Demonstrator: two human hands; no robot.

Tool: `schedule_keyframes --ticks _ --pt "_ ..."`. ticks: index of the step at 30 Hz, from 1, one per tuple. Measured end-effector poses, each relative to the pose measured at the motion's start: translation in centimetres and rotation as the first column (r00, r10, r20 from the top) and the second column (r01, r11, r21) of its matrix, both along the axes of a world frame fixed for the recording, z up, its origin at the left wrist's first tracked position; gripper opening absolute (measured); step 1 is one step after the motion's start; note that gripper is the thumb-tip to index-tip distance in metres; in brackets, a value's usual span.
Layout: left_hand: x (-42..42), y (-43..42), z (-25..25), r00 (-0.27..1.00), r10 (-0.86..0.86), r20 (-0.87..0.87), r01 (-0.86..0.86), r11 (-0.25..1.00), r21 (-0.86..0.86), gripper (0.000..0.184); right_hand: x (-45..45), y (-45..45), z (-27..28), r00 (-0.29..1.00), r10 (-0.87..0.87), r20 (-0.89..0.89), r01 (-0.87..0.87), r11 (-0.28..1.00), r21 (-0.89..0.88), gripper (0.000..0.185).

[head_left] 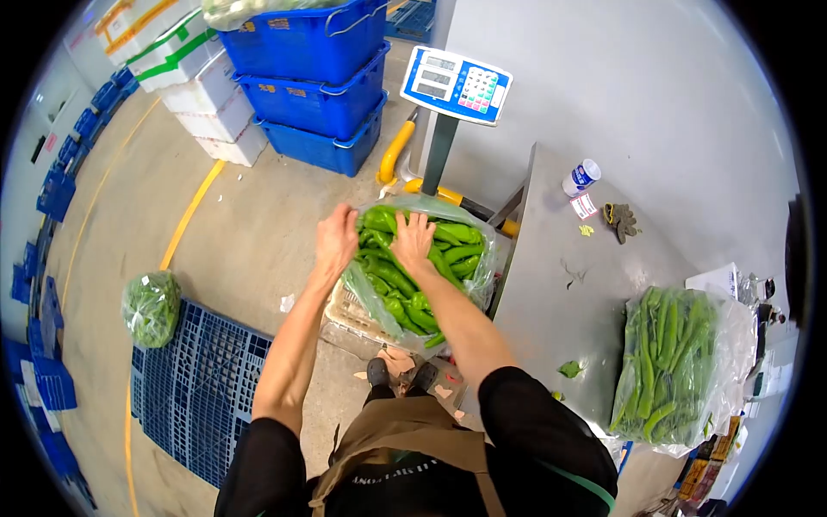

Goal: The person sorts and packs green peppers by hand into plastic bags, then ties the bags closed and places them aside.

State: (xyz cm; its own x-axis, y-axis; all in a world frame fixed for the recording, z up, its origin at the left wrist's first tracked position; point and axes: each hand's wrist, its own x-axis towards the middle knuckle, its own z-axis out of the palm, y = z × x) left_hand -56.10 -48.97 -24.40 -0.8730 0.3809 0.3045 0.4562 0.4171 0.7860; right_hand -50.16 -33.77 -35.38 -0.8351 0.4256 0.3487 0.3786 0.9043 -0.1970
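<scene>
The green peppers [389, 274] in front of me lie in a clear bag [372, 303] set over a pale crate [346, 317], just left of the metal desk [551, 284] and below the scale display [457, 84]. My left hand [336, 243] has its fingers bent at the bag's far left edge; whether they pinch the plastic I can't tell. My right hand [412, 241] reaches down onto the peppers, fingers curled and slightly parted, the tips too buried for me to say if they grip one.

I'd judge the work partway: the bag looks well filled, but its mouth is open and not yet gathered. On the desk to my right lies another bag of peppers [663, 362].

The peppers don't all point one way. Near the middle, several long axes slant from far left to near right; toward the right side, some lie more crosswise.
</scene>
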Motion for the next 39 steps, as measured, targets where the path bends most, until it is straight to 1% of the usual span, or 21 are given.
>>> schedule_keyframes --ticks 1,4,7,10,11,13,14,15,16,17,20,22,23,25,26,28,29,32,35,36,39 --pt "0.3 -0.1 0.7 0.999 0.002 0.034 -0.001 1.0 -0.021 0.018 -0.1 0.1 -0.7 0.997 0.027 -0.069 -0.027 1.0 0.008 0.06" --pt "-0.4 0.8 -0.7 0.993 0.065 0.1 -0.071 0.996 0.055 0.02 -0.3 -2.7 -2.3 0.978 -0.006 -0.208 -0.006 0.998 -0.056 0.062" --pt "-0.2 1.2 -1.3 0.987 0.077 0.142 -0.085 0.995 0.056 0.021 1.6 -4.6 0.2 0.94 0.299 -0.162 -0.325 0.93 -0.171 0.062" --pt "0.4 0.3 -0.3 0.977 0.11 0.18 -0.119 0.992 0.036 0.019 3.8 -2.3 1.3 0.918 0.335 -0.212 -0.383 0.886 -0.26 0.061" --pt "0.9 -0.1 0.1 0.973 0.121 0.195 -0.129 0.991 0.03 0.018 5.4 -1.0 2.5 0.919 0.358 -0.168 -0.389 0.894 -0.222 0.056" --pt "2.0 -0.9 1.3 0.975 0.15 0.166 -0.138 0.987 -0.078 0.015 8.8 2.5 2.8 0.881 0.459 -0.117 -0.473 0.85 -0.23 0.048" --pt "2.4 -1.5 2.1 0.975 0.165 0.148 -0.146 0.981 -0.13 0.015 10.6 4.4 2.8 0.894 0.448 -0.001 -0.434 0.864 -0.255 0.048" --pt "3.2 -1.8 3.0 0.972 0.168 -0.163 -0.191 0.972 -0.14 0.017 12.5 6.0 2.1 0.923 0.384 0.029 -0.373 0.91 -0.179 0.051" --pt "4.3 -1.8 3.9 0.877 0.149 -0.457 -0.236 0.961 -0.141 0.02 14.1 7.6 2.4 0.923 0.377 0.077 -0.349 0.905 -0.245 0.058" --pt "5.4 -1.7 4.1 0.702 0.107 -0.704 -0.279 0.951 -0.134 0.023 15.7 9.1 1.6 0.886 0.453 0.1 -0.43 0.883 -0.19 0.068" --pt "9.8 -2.4 2.8 0.802 -0.136 -0.581 0.075 0.989 -0.129 0.023 18.9 11.1 1.5 0.74 0.547 0.391 -0.558 0.824 -0.097 0.063" --pt "11.7 -3.4 -1.3 0.9 -0.39 -0.192 0.322 0.895 -0.308 0.018 18.4 10.9 2.2 0.615 0.451 0.646 -0.536 0.841 -0.076 0.049" --pt "12.3 -3.9 -3.5 0.885 -0.433 -0.174 0.325 0.839 -0.437 0.018 18.3 10.8 2.4 0.532 0.384 0.755 -0.527 0.848 -0.06 0.042" --pt "12.7 -4.8 -6.6 0.847 -0.517 -0.122 0.317 0.677 -0.664 0.022 17.9 10.7 1.7 0.534 0.343 0.772 -0.504 0.863 -0.035 0.032" --pt "13.0 -5.1 -7.6 0.842 -0.532 -0.095 0.313 0.624 -0.716 0.025 17.8 10.6 1.3 0.538 0.319 0.78 -0.487 0.873 -0.022 0.028" --pt "13.8 -5.4 -8.5 0.827 -0.561 -0.034 0.31 0.506 -0.805 0.032 18.3 10.8 2.4 0.616 0.367 0.697 -0.431 0.898 -0.092 0.026" --pt "14.2 -5.4 -9.0 0.814 -0.579 -0.05 0.306 0.501 -0.81 0.036 18.5 11.1 2.8 0.655 0.382 0.652 -0.405 0.906 -0.124 0.026" --pt "14.6 -5.3 -10.9 0.788 -0.582 -0.201 0.197 0.548 -0.813 0.036 19.3 12.4 1.2 0.854 0.38 0.356 -0.314 0.921 -0.23 0.036" --pt "13.6 -5.3 -12.9 0.825 -0.562 0.069 0.279 0.296 -0.914 0.023 19.4 12.0 3.2 0.926 0.375 0.032 -0.37 0.923 -0.108 0.043" --pt "13.0 -5.3 -13.1 0.829 -0.54 0.147 0.298 0.205 -0.932 0.021 19.2 12.0 3.4 0.945 0.327 -0.011 -0.326 0.937 -0.126 0.043" --pt "11.4 -7.3 -12.8 0.808 -0.546 0.22 0.321 0.096 -0.942 0.019 19.1 12.8 3.8 0.984 0.157 -0.082 -0.171 0.963 -0.21 0.042"
